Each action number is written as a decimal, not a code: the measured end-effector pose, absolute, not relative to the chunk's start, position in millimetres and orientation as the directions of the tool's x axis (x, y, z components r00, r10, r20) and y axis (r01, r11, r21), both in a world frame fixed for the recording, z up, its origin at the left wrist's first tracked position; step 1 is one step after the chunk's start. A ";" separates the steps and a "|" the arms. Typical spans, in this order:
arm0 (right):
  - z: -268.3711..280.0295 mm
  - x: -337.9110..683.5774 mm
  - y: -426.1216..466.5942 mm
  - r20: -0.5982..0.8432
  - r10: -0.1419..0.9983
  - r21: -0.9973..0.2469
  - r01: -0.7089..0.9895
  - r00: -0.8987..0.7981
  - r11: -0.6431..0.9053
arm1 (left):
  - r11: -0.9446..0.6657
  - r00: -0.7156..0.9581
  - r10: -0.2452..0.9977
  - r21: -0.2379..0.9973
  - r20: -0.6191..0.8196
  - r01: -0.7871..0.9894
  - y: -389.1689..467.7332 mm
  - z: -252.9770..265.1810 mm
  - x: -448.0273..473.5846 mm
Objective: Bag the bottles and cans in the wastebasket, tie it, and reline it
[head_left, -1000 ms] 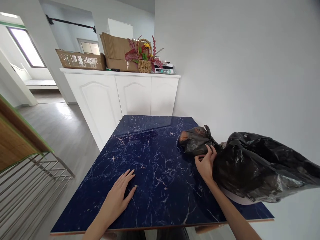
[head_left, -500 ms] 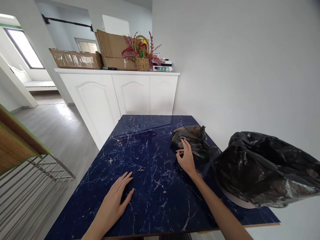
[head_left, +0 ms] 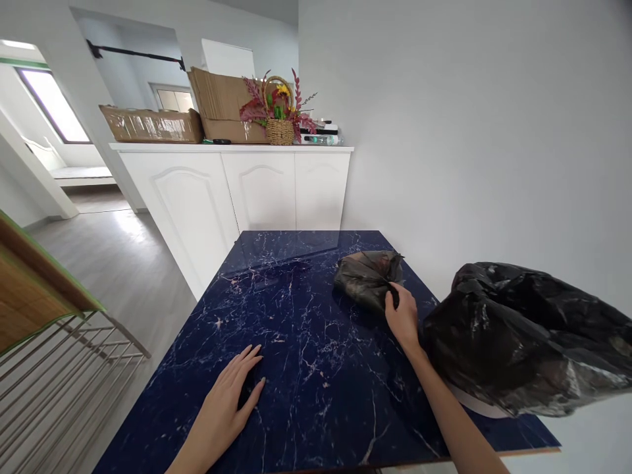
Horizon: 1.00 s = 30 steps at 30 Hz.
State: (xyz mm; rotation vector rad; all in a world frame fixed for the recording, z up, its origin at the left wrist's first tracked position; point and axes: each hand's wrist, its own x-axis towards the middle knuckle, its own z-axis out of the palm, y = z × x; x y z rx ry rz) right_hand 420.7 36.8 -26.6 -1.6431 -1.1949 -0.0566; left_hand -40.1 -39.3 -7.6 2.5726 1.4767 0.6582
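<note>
My right hand [head_left: 402,317] is closed on the near right side of a small black plastic bag [head_left: 363,276], its fingertips curled into the gathered film. The bag is filled and lies toward the right edge of a dark blue marble-patterned table [head_left: 291,316]. What is inside it shows only as brownish shapes through the thin plastic. My left hand [head_left: 228,395] rests flat at the table's near left, fingers stretched out, holding nothing. To the right of my right forearm, a larger black bag [head_left: 518,342] gapes at its top and spreads over a pale round base.
Beyond the table stands a white cabinet [head_left: 266,191] carrying cardboard boxes [head_left: 153,125], a flower basket [head_left: 280,130] and a plastic bottle [head_left: 326,139]. A metal rack [head_left: 74,368] is on the left, and a grey wall [head_left: 459,131] rises along the right.
My right hand has moved right and slightly down, from above the small bag to its near right side, and has closed on the plastic. My left hand stays in place.
</note>
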 end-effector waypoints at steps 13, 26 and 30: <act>-22.6 338.1 19.1 0.573 0.817 -0.658 0.629 0.060 0.415 | -0.552 0.449 0.825 0.321 0.342 0.770 -32.7 1.0 -19.9; -17.8 312.5 17.9 0.516 0.845 -0.666 0.555 -0.139 0.498 | -0.699 0.549 0.681 0.207 0.484 0.685 97.9 77.3 107.5; -18.1 314.0 16.8 0.520 0.844 -0.674 0.543 -0.132 0.500 | -0.756 0.676 0.639 0.136 0.367 0.640 143.1 73.3 131.3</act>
